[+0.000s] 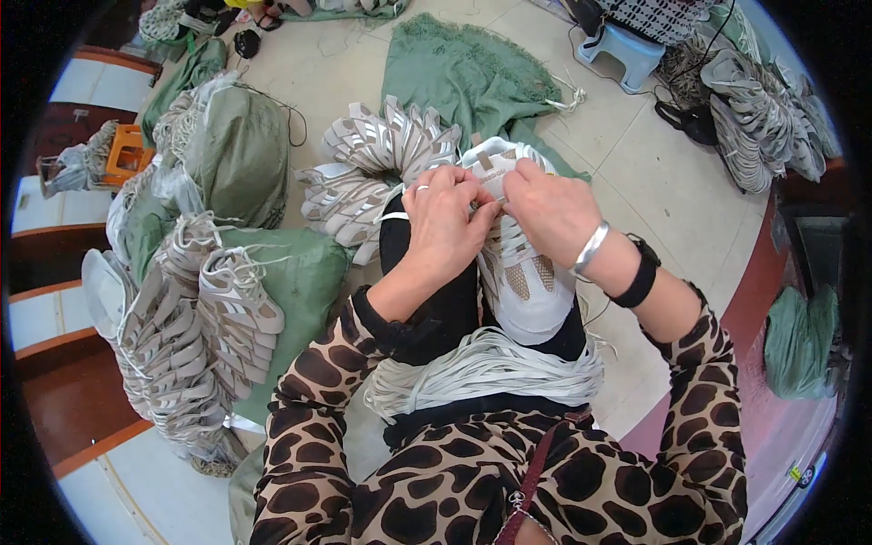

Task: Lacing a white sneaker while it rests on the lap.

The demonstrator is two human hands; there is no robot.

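Observation:
A white and beige shoe upper (530,307) lies across my thighs, its toe toward me, with white lace crossing its front. My left hand (443,222) is closed over the upper's left side, thumb and fingers pinched on the shoelace. From the other side my right hand (556,211) pinches at the lace by the eyelets, its fingertips close to those of the left. The fingers hide most of the strand between them. Across my lap rests a thick bundle of white shoelaces (486,371).
Beyond my left knee, shoe uppers (386,145) stand in a fanned ring. More stacked uppers (173,336) and a green sack (238,159) lie to the left. Ahead is a green cloth (463,77); a blue stool (622,56) and piled uppers (758,113) are at far right.

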